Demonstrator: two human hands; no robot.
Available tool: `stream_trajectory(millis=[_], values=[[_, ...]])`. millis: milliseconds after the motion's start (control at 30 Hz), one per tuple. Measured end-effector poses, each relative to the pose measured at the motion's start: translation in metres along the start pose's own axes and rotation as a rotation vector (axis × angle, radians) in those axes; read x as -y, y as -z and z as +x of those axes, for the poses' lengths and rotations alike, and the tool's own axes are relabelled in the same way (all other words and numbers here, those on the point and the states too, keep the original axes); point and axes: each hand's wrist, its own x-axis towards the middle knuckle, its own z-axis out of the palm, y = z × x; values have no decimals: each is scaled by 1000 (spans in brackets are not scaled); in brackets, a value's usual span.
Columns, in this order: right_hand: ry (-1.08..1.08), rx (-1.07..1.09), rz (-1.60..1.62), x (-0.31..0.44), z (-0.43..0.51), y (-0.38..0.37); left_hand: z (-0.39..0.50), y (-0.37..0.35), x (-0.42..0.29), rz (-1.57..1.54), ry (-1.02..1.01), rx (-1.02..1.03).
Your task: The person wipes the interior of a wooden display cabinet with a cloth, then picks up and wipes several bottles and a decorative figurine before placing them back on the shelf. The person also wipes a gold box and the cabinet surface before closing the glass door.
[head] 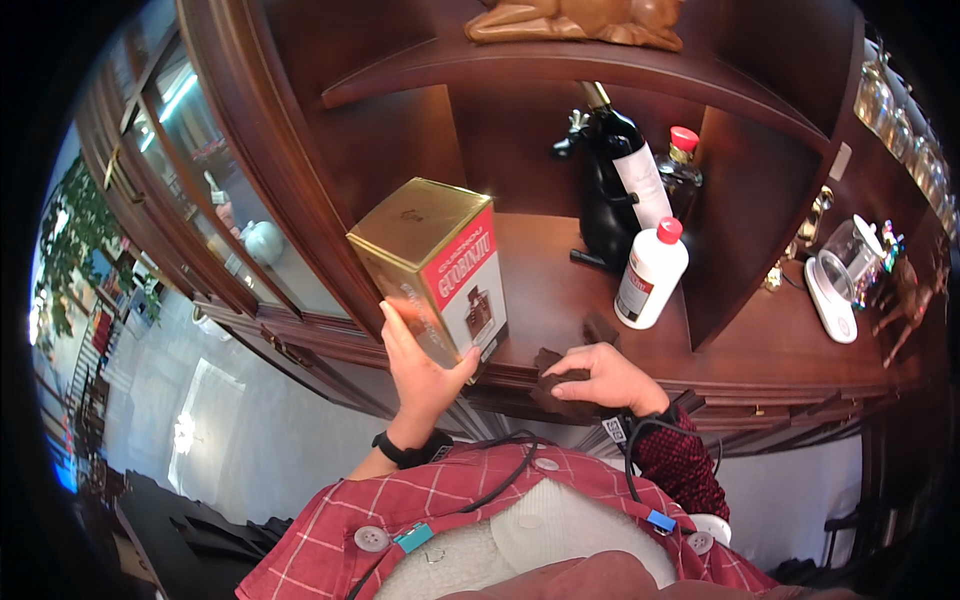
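Observation:
My left hand (426, 367) grips the lower end of a gold, red and white liquor box (442, 277), thumb on the front face and fingers along the gold side. The box bears writing and a bottle picture; whether its base rests on the wooden shelf (532, 247) is hidden. In my right hand (611, 375) is a bunched dark brown cloth (559, 397), pinched over the shelf's front edge. Behind that hand stands a white bottle (651, 277) with a red cap.
A dark wine bottle (630, 157) leans in a black figure-shaped holder (604, 225). Behind it is a dark red-capped bottle (681, 161). A carved wooden animal (577, 21) lies on the upper shelf. Glass cabinet doors (217, 195) flank the left; a white-based clear appliance (836, 277) stands right.

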Motion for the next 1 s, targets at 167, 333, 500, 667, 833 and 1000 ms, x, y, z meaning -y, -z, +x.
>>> stream_trajectory(millis=[167, 333, 500, 667, 833, 1000], values=[[44, -80, -40, -3, -4, -6, 5, -13, -14, 87, 80, -25], [64, -97, -59, -3, -4, -7, 4, -13, -22, 139, 163, -1], [93, -117, -54, -3, -4, -9, 2, -14, -33, 204, 172, -3], [92, -117, -143, -5, -7, -10, 3, -25, -44, 187, 197, 22], [149, -148, -195, -5, -12, -13, 16, -47, -52, 176, 190, 32], [202, -179, -245, -5, -19, -17, 43, -72, -52, 198, 235, 93]])
